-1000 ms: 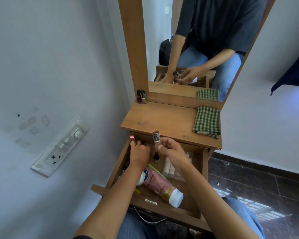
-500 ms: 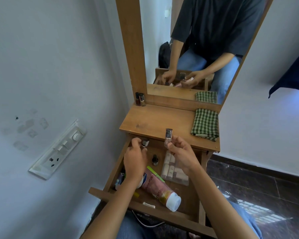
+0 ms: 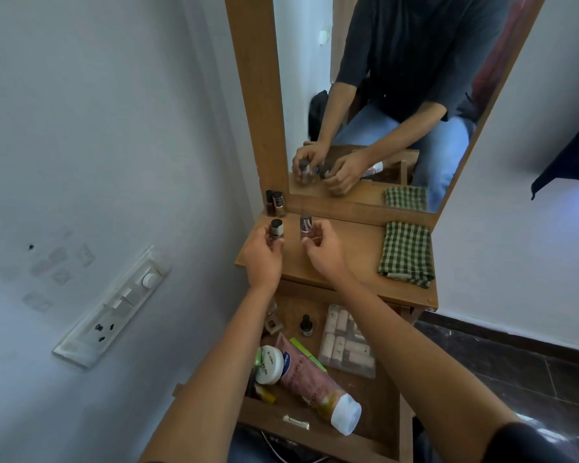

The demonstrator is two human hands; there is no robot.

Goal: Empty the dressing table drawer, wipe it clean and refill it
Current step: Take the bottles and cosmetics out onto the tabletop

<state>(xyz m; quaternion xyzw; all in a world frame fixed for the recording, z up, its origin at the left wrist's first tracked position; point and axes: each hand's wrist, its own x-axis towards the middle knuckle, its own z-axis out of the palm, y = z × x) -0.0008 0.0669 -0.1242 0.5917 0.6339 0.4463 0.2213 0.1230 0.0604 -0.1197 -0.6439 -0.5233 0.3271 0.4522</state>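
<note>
The wooden drawer (image 3: 390, 409) stands pulled open below the dressing table top (image 3: 351, 252). In it lie a pink tube with a white cap (image 3: 315, 385), a white jar (image 3: 268, 365), a small dark bottle (image 3: 305, 325), a clear packet of small rolls (image 3: 346, 342) and a green stick (image 3: 306, 352). My left hand (image 3: 263, 257) holds a small nail polish bottle (image 3: 276, 230) over the table top's left end. My right hand (image 3: 325, 247) holds a second small bottle (image 3: 305, 225) beside it. Two more small bottles (image 3: 274, 203) stand at the mirror's foot.
A green checked cloth (image 3: 405, 252) lies folded on the table top's right end. The mirror (image 3: 398, 95) rises behind and reflects me. A wall with a switch panel (image 3: 114, 307) is close on the left. Dark tiled floor (image 3: 515, 372) lies to the right.
Both hands have risen out of the drawer and moved forward over the table top's left end, each carrying a small bottle.
</note>
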